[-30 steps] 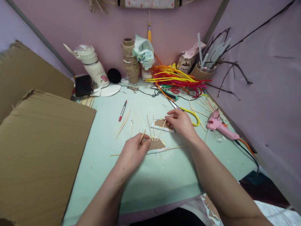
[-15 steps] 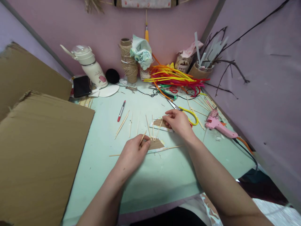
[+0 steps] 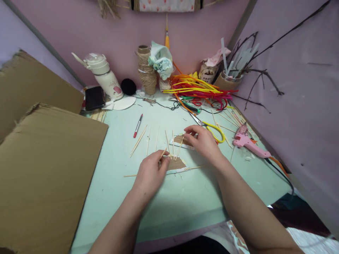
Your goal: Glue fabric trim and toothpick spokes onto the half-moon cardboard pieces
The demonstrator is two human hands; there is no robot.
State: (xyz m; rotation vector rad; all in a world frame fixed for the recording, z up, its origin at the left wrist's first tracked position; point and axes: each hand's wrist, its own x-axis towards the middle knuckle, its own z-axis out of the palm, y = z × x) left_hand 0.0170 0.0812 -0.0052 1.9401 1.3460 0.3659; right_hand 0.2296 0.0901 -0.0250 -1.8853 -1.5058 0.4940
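Two hands work back from the front edge of the table (image 3: 169, 208): the left hand (image 3: 150, 170) pinches a thin pale wooden stick (image 3: 163, 152) beside the brown, pale-edged cardboard (image 3: 177, 163); the right hand (image 3: 203, 141), narrowed, meets a slanting bare stick (image 3: 179, 148), grip unclear. Best keep the cardboard flat.

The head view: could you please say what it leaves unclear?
In the head view:
near cardboard piece: left end hidden by the left hand
far cardboard piece: right end hidden by the right hand
slanting stick at that hand: contact too small to tell
wall hanging: top cut off by upper edge
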